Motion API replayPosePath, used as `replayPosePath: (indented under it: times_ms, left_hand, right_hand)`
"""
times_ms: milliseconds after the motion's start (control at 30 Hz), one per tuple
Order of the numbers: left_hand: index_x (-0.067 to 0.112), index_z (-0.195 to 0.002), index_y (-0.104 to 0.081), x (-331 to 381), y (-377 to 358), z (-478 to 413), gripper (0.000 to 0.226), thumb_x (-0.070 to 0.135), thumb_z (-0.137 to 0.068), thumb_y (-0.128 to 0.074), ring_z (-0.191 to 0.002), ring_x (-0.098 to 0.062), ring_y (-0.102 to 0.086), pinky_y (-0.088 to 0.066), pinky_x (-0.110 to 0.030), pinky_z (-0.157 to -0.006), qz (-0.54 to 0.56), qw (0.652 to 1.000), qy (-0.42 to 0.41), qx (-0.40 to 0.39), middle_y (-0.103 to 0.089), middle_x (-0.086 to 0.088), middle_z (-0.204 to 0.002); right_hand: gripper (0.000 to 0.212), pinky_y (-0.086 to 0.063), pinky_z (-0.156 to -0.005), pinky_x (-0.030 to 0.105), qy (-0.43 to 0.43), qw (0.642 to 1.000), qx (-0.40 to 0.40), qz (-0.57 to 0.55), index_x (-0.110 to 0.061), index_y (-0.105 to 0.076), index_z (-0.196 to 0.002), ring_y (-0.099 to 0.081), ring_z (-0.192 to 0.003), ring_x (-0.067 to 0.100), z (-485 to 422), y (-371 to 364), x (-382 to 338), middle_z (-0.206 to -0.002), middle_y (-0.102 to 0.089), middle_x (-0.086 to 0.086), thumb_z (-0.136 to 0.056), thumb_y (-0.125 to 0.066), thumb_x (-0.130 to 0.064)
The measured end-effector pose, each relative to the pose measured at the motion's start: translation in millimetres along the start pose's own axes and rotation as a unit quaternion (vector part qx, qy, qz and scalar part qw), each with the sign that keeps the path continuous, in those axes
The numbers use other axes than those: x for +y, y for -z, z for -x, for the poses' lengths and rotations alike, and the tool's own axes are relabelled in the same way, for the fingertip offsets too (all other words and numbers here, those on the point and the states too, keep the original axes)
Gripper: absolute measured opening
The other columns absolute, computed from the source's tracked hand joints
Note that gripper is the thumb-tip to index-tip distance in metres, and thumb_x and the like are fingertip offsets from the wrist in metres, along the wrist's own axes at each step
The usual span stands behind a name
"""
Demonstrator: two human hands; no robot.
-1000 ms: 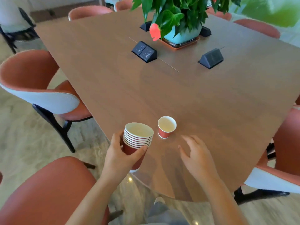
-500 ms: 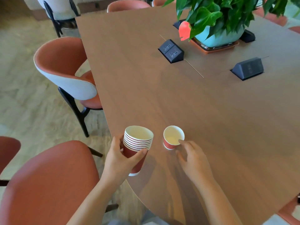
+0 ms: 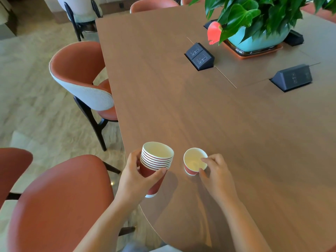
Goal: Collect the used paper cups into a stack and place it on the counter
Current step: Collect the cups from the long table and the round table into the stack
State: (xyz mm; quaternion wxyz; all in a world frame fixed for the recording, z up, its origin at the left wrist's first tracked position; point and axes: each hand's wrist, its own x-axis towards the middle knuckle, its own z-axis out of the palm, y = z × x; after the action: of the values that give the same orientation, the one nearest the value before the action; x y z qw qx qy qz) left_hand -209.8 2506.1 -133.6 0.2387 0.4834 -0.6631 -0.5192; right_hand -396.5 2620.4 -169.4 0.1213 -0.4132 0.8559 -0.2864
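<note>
Nearest, the left hand is wrapped around the stack, thumb across the front and fingers behind, forearm reaching up from the lower edge. That stack is held at the near left edge of the table, mouth up, its long axis tilted slightly toward the upper left. Just right, the right hand pinches the rim of the single cup, fingertips inside. This cup stands upright on the table, mouth up, apart from the stack.
</note>
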Motion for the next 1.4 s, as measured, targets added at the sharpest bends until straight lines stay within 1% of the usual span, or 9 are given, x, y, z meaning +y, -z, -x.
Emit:
replayPosePath:
  times_ms: [167, 400, 500, 633, 767, 933, 1067, 1233, 1400]
  left_hand:
    - [0.032, -0.117, -0.048, -1.8, -0.2, -6.1, 0.067, 0.03, -0.062, -0.085, -0.1, -0.005, -0.06, -0.047, -0.021, -0.078, -0.004, 1.0, -0.001, -0.004, -0.062, 0.015, -0.108]
    - [0.037, -0.115, -0.047, -6.7, -0.4, -11.4, 0.066, 0.034, -0.06, -0.085, -0.098, 0.001, -0.059, -0.047, -0.009, -0.067, -0.004, 1.0, 0.004, -0.008, -0.061, 0.018, -0.106]
    - [0.035, -0.116, -0.046, -7.9, 0.5, -14.9, 0.067, 0.033, -0.06, -0.085, -0.1, -0.006, -0.06, -0.045, -0.013, -0.072, -0.003, 1.0, 0.003, -0.004, -0.061, 0.017, -0.107]
    - [0.035, -0.116, -0.045, -6.2, -1.5, -17.9, 0.069, 0.036, -0.059, -0.084, -0.1, -0.001, -0.058, -0.044, -0.01, -0.069, -0.02, 1.0, 0.0, -0.006, -0.059, 0.02, -0.105]
    - [0.033, -0.119, -0.045, -3.0, -4.9, -18.1, 0.07, 0.035, -0.061, -0.084, -0.099, 0.002, -0.057, -0.043, -0.005, -0.066, -0.037, 0.999, -0.013, -0.016, -0.057, 0.023, -0.105]
    - [0.041, -0.116, -0.043, 2.1, -8.7, -16.0, 0.071, 0.038, -0.059, -0.084, -0.099, 0.008, -0.054, -0.041, -0.005, -0.069, -0.079, 0.995, -0.048, -0.043, -0.056, 0.026, -0.105]
    - [0.041, -0.12, -0.042, 6.2, -9.5, -15.1, 0.074, 0.036, -0.06, -0.085, -0.101, 0.01, -0.053, -0.04, -0.002, -0.07, -0.092, 0.992, -0.063, -0.063, -0.055, 0.026, -0.109]
    - [0.051, -0.111, -0.037, 12.6, -10.3, -12.0, 0.071, 0.037, -0.06, -0.084, -0.102, 0.015, -0.048, -0.038, 0.002, -0.071, -0.119, 0.986, -0.094, -0.07, -0.053, 0.03, -0.107]
    - [0.053, -0.111, -0.035, 15.4, -11.0, -7.8, 0.072, 0.036, -0.061, -0.084, -0.104, 0.009, -0.05, -0.039, -0.002, -0.072, -0.132, 0.982, -0.115, -0.07, -0.052, 0.029, -0.108]
  right_hand:
    - [0.029, -0.03, -0.062, 0.012, -0.022, 0.999, 0.01, -0.031, -0.006, -0.062, -0.108, -0.046, -0.067, 0.009, -4.2, -8.0, 3.7, -0.098, -0.039, -0.005, -0.079, -0.064, -0.004]
    - [0.028, -0.041, -0.071, 0.023, -0.059, 0.997, -0.02, -0.046, -0.004, -0.06, -0.111, -0.05, -0.073, 0.014, -15.7, -14.6, 6.7, -0.1, -0.042, -0.003, -0.083, -0.059, -0.005]
    - [0.028, -0.036, -0.069, 0.019, -0.063, 0.996, -0.026, -0.049, -0.003, -0.06, -0.111, -0.048, -0.075, 0.013, -19.8, -14.8, 8.5, -0.099, -0.044, -0.001, -0.084, -0.055, -0.001]
    - [0.029, -0.03, -0.062, 0.014, -0.074, 0.995, -0.01, -0.067, -0.001, -0.063, -0.107, -0.048, -0.075, 0.014, -22.4, -12.2, 9.0, -0.096, -0.047, 0.0, -0.082, -0.051, 0.007]
    - [0.028, -0.03, -0.063, 0.013, -0.069, 0.993, 0.024, -0.095, 0.0, -0.066, -0.102, -0.047, -0.068, 0.013, -24.9, 0.0, 5.5, -0.092, -0.05, 0.002, -0.079, -0.053, 0.01]
    - [0.025, -0.036, -0.062, 0.006, -0.052, 0.985, 0.079, -0.146, -0.006, -0.069, -0.097, -0.049, -0.062, 0.007, -26.7, 27.5, -4.9, -0.09, -0.054, 0.003, -0.078, -0.058, 0.008]
    - [0.025, -0.036, -0.061, 0.004, -0.042, 0.971, 0.106, -0.209, -0.01, -0.069, -0.097, -0.05, -0.065, 0.0, -27.9, 51.9, -16.3, -0.089, -0.056, 0.001, -0.079, -0.061, 0.005]
    - [0.025, -0.036, -0.059, 0.003, -0.027, 0.953, 0.102, -0.285, -0.015, -0.069, -0.096, -0.049, -0.061, -0.004, -24.0, 73.6, -32.0, -0.087, -0.057, -0.005, -0.08, -0.062, 0.003]
    - [0.027, -0.037, -0.06, 0.005, -0.001, 0.937, 0.086, -0.337, -0.015, -0.069, -0.095, -0.049, -0.061, -0.001, -18.7, 85.1, -41.2, -0.089, -0.058, -0.002, -0.08, -0.061, 0.006]
